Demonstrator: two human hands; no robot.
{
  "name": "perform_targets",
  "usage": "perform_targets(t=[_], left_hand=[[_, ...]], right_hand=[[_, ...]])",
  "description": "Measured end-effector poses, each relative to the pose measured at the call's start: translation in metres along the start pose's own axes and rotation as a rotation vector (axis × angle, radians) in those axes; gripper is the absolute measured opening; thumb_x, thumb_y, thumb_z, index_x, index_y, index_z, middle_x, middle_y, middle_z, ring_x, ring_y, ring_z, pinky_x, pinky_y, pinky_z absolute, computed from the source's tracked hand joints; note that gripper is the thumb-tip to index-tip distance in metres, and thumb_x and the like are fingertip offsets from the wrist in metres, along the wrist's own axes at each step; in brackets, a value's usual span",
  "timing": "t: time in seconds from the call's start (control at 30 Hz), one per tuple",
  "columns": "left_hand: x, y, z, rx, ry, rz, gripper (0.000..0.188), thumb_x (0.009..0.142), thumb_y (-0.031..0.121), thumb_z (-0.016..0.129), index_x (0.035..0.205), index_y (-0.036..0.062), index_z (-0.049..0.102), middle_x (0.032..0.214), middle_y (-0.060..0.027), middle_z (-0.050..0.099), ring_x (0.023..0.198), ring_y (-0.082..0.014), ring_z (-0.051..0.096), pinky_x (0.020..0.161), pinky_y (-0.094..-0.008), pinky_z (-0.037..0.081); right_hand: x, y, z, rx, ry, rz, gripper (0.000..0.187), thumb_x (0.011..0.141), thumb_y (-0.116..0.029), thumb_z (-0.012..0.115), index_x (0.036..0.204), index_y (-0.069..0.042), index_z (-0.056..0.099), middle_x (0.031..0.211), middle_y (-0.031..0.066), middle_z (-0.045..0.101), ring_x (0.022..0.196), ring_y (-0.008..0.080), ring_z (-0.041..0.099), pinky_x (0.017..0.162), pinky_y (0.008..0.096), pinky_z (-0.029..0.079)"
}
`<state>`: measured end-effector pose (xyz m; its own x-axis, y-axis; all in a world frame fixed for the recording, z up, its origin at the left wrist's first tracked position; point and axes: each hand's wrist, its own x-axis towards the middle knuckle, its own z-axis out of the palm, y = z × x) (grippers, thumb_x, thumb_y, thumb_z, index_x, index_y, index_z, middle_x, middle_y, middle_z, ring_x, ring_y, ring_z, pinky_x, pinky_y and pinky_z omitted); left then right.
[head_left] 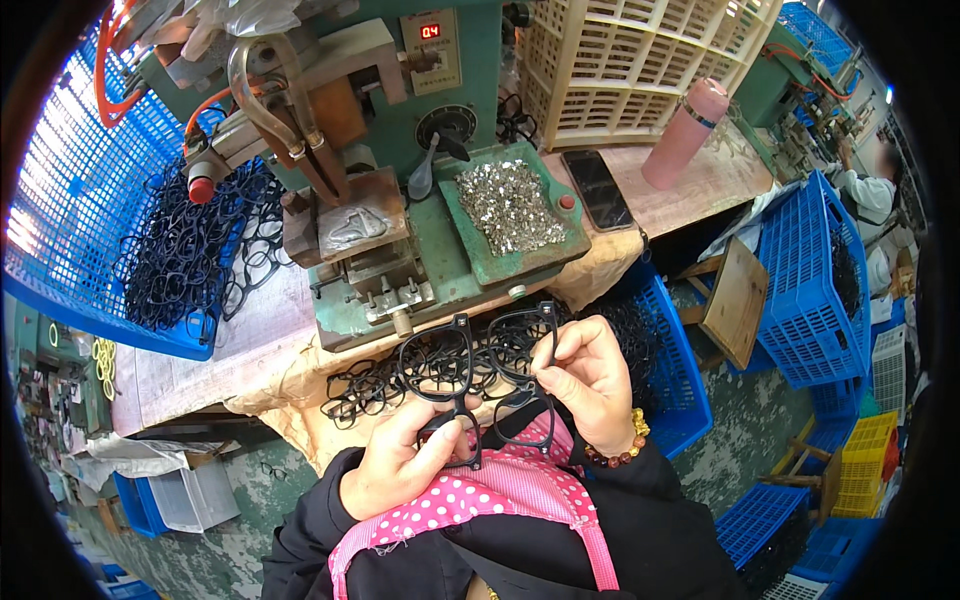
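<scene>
My left hand [402, 465] pinches a black eyeglass frame [469, 352], held on end in front of my chest. A second black eyeglass frame [551, 330] stands upright beside it, with the thumb and fingers of my right hand [592, 388] closed on its edge. Behind both, several loose black frames [360, 392] lie in a tangle on brown paper [290, 400] at the bench's front edge. Just beyond is a green bench machine [345, 335] with a metal fixture block [355, 225]. A green tray [480, 262] of small shiny metal pieces [510, 205] sits at its right.
At the left, a blue basket [110, 335] holds many black frames. Another blue basket [690, 400] stands close by my right arm. A phone [597, 190], a pink bottle [684, 135] and cream crates [640, 70] occupy the back right. A wooden stool [735, 305] stands farther right.
</scene>
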<state>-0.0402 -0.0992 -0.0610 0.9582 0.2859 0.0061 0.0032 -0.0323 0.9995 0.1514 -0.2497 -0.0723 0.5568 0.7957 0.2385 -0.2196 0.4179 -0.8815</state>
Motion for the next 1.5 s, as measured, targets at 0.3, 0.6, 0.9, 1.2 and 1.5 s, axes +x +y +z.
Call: perform_targets(t=[0.3, 0.6, 0.9, 1.2, 1.5], left_hand=[[0.0, -0.005, 0.003, -0.12, 0.06, -0.049, 0.026, 0.108, 0.008, 0.047, 0.13, -0.0027, 0.055, 0.097, -0.0102, 0.066, 0.074, -0.0114, 0.064, 0.064, -0.0233, 0.052], [0.001, -0.006, 0.005, -0.173, 0.072, -0.08, 0.028, 0.108, 0.009, 0.047, 0.131, -0.004, 0.056, 0.083, -0.0057, 0.066, 0.073, -0.0096, 0.062, 0.067, -0.0233, 0.05], [0.001, -0.002, 0.009, -0.161, 0.051, -0.139, 0.027, 0.109, 0.012, 0.044, 0.128, -0.0022, 0.056, 0.082, -0.0055, 0.066, 0.069, -0.0087, 0.062, 0.062, -0.0215, 0.048], [-0.009, -0.012, -0.009, 0.856, 0.243, 0.142, 0.031, 0.087, 0.029, 0.072, 0.098, 0.0041, 0.057, 0.084, -0.0179, 0.064, 0.08, -0.0382, 0.066, 0.069, -0.0496, 0.054], [-0.072, -0.067, -0.04, 0.909, 0.296, -0.058, 0.038, 0.09, 0.029, 0.068, 0.114, 0.0023, 0.058, 0.102, -0.0156, 0.058, 0.093, -0.0373, 0.062, 0.079, -0.0479, 0.051]], right_hand=[[-0.002, 0.001, -0.002, -0.03, -0.004, -0.023, 0.026, 0.096, 0.007, 0.063, 0.111, -0.004, 0.046, 0.107, 0.0079, 0.06, 0.096, 0.0119, 0.061, 0.087, 0.027, 0.051], [-0.002, 0.0, -0.001, 0.019, 0.04, 0.007, 0.027, 0.095, 0.008, 0.063, 0.111, -0.004, 0.046, 0.106, 0.0087, 0.061, 0.093, 0.0124, 0.062, 0.086, 0.027, 0.052], [-0.007, 0.003, -0.006, 0.138, 0.073, 0.055, 0.026, 0.095, 0.007, 0.063, 0.11, -0.005, 0.045, 0.104, 0.0092, 0.061, 0.09, 0.011, 0.06, 0.083, 0.0251, 0.051], [0.005, 0.01, -0.011, -0.848, -0.175, 0.122, 0.011, 0.086, -0.001, 0.069, 0.096, 0.0, 0.064, 0.097, 0.0131, 0.064, 0.091, 0.0247, 0.065, 0.089, 0.0345, 0.051], [0.055, 0.017, 0.028, -0.838, -0.043, -0.043, 0.019, 0.101, -0.006, 0.063, 0.114, 0.005, 0.068, 0.108, 0.0143, 0.07, 0.093, 0.0209, 0.066, 0.084, 0.0306, 0.053]])
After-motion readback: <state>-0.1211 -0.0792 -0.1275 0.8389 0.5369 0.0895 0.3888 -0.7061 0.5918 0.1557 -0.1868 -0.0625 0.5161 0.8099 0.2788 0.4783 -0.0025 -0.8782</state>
